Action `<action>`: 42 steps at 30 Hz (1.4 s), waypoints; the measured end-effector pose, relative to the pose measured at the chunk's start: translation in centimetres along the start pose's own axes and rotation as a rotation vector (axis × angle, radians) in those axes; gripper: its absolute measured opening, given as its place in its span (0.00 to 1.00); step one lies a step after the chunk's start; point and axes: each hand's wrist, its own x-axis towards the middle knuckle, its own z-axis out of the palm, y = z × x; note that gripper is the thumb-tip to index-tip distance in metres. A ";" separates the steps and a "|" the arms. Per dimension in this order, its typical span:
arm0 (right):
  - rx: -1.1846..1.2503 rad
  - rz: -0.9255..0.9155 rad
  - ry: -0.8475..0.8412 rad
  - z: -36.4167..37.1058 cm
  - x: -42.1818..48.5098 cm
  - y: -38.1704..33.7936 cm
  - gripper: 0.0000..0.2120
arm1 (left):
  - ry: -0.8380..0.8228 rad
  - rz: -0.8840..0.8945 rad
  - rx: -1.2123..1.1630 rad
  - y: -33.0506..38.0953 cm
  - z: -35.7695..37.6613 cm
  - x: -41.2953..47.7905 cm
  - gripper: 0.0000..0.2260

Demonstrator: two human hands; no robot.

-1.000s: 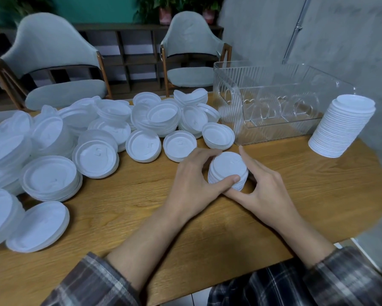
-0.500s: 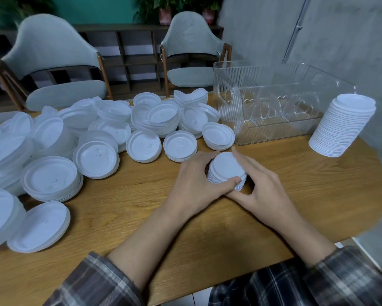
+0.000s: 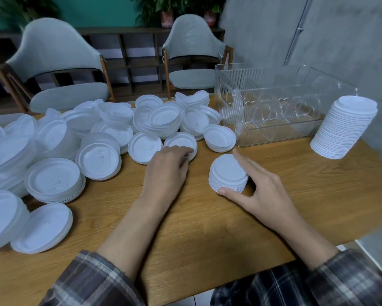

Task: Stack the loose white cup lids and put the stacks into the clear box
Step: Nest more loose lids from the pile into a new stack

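On the wooden table (image 3: 207,228), near the clear box (image 3: 263,131), the small stack (image 3: 227,173) is pinched by the right hand (image 3: 263,191). It has been let go by the left hand (image 3: 169,166), now laid on a loose lid (image 3: 179,141), grip unclear; more stacking is expected.

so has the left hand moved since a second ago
Yes. The left hand has let go of the small stack and moved left, away from the clear box, to a loose lid.
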 end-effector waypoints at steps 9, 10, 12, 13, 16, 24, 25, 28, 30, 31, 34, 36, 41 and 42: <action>-0.008 0.013 -0.015 -0.1 0.0 0.1 0.45 | 0.097 -0.060 -0.130 0.3 -0.3 0.1 0.10; -0.008 0.010 -0.016 -0.1 0.0 0.1 0.45 | 0.109 -0.080 -0.173 0.5 -0.4 0.1 0.10; -0.004 0.005 -0.012 -0.1 0.0 0.0 0.44 | 0.142 -0.121 -0.303 0.9 -0.6 0.1 0.11; 0.000 0.003 -0.007 -0.1 0.0 0.0 0.44 | 0.168 -0.138 -0.380 1.3 -0.8 0.1 0.10; 0.024 0.007 0.007 0.0 0.0 0.0 0.42 | 0.213 -0.215 -0.609 2.8 -1.5 0.1 0.11; 0.089 0.031 0.015 -0.3 0.0 -0.3 0.49 | -0.126 -0.317 -0.829 4.1 0.1 -0.8 0.15; 0.094 0.024 0.015 -0.3 0.0 -0.2 0.49 | -0.123 -0.287 -0.773 4.1 0.3 -0.9 0.15; 0.100 -0.004 0.027 -0.2 -0.1 -0.1 0.47 | -0.111 -0.206 -0.638 4.4 0.6 -1.3 0.15; 0.096 -0.018 0.032 -0.1 0.0 -0.1 0.45 | -0.111 -0.185 -0.615 4.4 0.7 -1.4 0.15; 0.092 -0.019 0.030 -0.1 0.0 0.0 0.44 | -0.115 -0.178 -0.615 4.4 0.8 -1.3 0.15; 0.086 -0.020 0.029 0.0 0.0 0.0 0.45 | -0.121 -0.130 -0.577 4.2 0.9 -1.2 0.14; 0.083 -0.023 0.040 0.0 0.0 0.0 0.44 | -0.123 -0.102 -0.535 4.1 1.1 -1.2 0.14; 0.100 -0.023 0.073 0.1 -0.1 0.1 0.44 | -0.163 -0.102 -0.525 4.1 1.3 -1.3 0.15; 0.103 -0.020 0.071 0.1 -0.1 0.1 0.45 | -0.179 -0.105 -0.529 4.1 1.3 -1.3 0.15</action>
